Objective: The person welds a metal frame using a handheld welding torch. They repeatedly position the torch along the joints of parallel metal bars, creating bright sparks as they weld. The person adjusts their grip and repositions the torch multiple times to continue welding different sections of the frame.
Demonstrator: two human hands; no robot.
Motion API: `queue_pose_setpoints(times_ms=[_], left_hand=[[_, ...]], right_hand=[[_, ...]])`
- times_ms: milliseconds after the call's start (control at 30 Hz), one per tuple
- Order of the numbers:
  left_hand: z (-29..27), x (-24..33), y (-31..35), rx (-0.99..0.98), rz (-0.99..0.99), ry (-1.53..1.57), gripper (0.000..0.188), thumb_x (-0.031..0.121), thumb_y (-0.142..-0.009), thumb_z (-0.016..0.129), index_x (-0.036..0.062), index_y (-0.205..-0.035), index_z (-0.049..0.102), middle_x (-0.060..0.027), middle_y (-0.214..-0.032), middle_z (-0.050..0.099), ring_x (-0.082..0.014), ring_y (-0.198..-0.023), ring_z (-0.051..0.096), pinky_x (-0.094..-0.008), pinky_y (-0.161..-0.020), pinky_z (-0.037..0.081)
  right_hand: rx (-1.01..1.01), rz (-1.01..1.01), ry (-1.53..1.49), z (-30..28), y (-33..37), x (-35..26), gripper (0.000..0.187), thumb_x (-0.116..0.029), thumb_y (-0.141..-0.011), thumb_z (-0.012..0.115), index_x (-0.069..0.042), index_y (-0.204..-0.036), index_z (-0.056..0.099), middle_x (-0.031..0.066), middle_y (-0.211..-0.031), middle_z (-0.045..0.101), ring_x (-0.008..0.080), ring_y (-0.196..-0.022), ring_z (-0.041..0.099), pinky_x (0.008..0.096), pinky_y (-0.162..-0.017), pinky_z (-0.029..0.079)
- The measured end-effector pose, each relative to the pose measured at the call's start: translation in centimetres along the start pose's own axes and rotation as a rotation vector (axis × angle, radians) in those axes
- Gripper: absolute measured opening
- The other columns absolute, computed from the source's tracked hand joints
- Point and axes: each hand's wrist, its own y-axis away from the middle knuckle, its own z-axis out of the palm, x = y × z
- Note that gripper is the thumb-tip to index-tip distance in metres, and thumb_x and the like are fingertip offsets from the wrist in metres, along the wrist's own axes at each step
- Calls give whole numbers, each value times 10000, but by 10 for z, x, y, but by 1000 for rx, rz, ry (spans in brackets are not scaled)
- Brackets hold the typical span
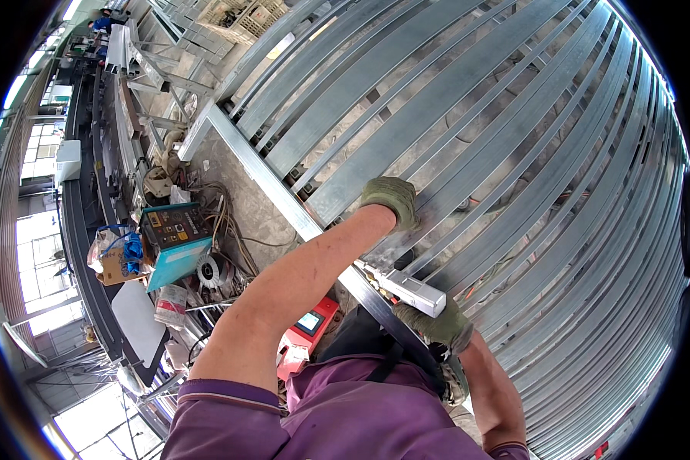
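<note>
My left hand (391, 202), in a green work glove, is closed and rests on a row of galvanised metal bars (437, 100). Its fingers are curled under, so what they grip is hidden. Closer to my body, my right hand (443, 325), gloved the same way, is wrapped around a silver, box-shaped handheld welding gun (412, 291). The gun's narrow nozzle points left, over a frame rail (284, 199) that crosses the bar ends. Thin smoke hangs over the bars between the gun and my left hand.
A red machine with a small screen (308, 326) stands near my waist. Left of the frame are a teal welding machine (178, 241), a wire spool (210, 271), and cables (224, 211) on the floor. Crates (241, 19) sit at the back; a person (106, 23) is far left.
</note>
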Motion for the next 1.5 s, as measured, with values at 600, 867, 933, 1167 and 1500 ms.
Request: queue_pose_setpoints(times_ms=[600, 867, 933, 1167, 1500], left_hand=[[-5, 2, 3, -23, -8, 11, 650, 639, -931, 776, 76, -1249, 843, -188, -1242, 826, -367, -1185, 790, -484, -1021, 620], [-3, 0, 1, -26, 3, -1, 674, 658, -941, 759, 69, -1260, 842, -184, -1256, 826, -376, -1190, 791, -500, -1018, 622], [-5, 1, 2, -33, 1, -5, 680, 663, -946, 754, 70, -1269, 839, -185, -1265, 824, -378, -1193, 790, -501, -1019, 621], [-4, 0, 1, -35, -5, -2, 686, 666, -955, 743, 73, -1289, 831, -189, -1284, 818, -378, -1211, 784, -496, -1036, 616], [-3, 1, 1, -28, -17, 8, 659, 644, -936, 769, 86, -1279, 838, -187, -1289, 816, -371, -1211, 783, -496, -1040, 610]], right_hand=[[5, -27, -51, 0, -1, 17, 506, -314, -975, 912, -82, -1398, 758, 91, -1211, 845, 170, -1071, 799, 348, -928, 637], [-13, 43, -57, -4, 5, -7, 508, -296, -975, 911, -72, -1399, 745, 94, -1276, 831, 193, -1163, 794, 354, -993, 638], [-21, 48, -48, -5, 6, -9, 503, -298, -976, 909, -75, -1396, 745, 89, -1274, 830, 194, -1163, 795, 351, -996, 640], [-56, 81, -109, -7, 6, -15, 501, -300, -977, 908, -86, -1399, 744, 74, -1283, 828, 188, -1164, 797, 343, -1007, 645], [-76, 57, -117, -9, 7, -9, 506, -279, -985, 895, -90, -1423, 728, 61, -1320, 818, 177, -1205, 784, 325, -1034, 636]])
